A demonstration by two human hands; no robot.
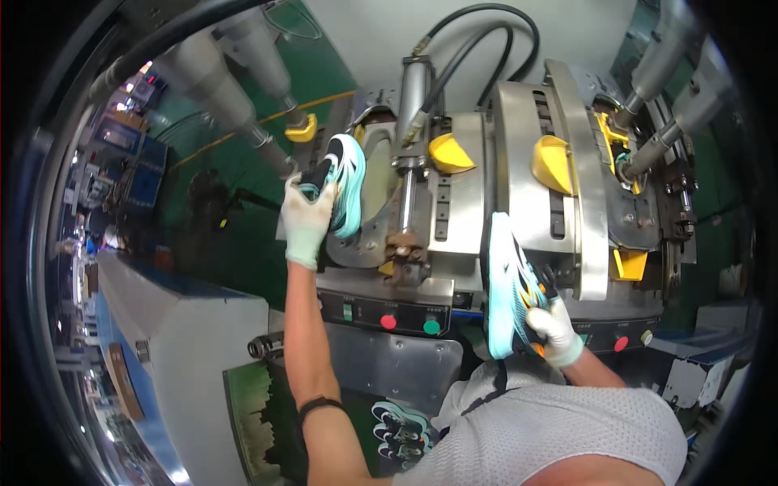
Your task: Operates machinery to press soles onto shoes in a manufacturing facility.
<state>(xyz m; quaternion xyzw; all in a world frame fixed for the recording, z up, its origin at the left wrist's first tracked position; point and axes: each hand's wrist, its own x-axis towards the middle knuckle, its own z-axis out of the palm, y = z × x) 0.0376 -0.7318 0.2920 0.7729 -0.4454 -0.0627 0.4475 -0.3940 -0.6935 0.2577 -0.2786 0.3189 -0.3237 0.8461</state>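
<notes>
Dimpled mesh shirt (559, 425) sits below gloved hands (308, 223) holding curved, thick-soled shoes (504, 292).

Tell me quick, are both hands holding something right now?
Left hand: closed, holding a turquoise-soled shoe.
Right hand: closed, holding a second turquoise-soled shoe.

The left hand (308, 212) wears a thin, close-fitting white glove with a pale green cuff (304, 249). The right hand (554, 330) is gloved in white too, its cuff faintly greenish. A narrow, dark band (321, 403) circles the left arm (306, 344) near the elbow. The shirt (567, 425) is light grey, dotted all over like mesh, with a rounded neckline. Both forearms are bare.
</notes>
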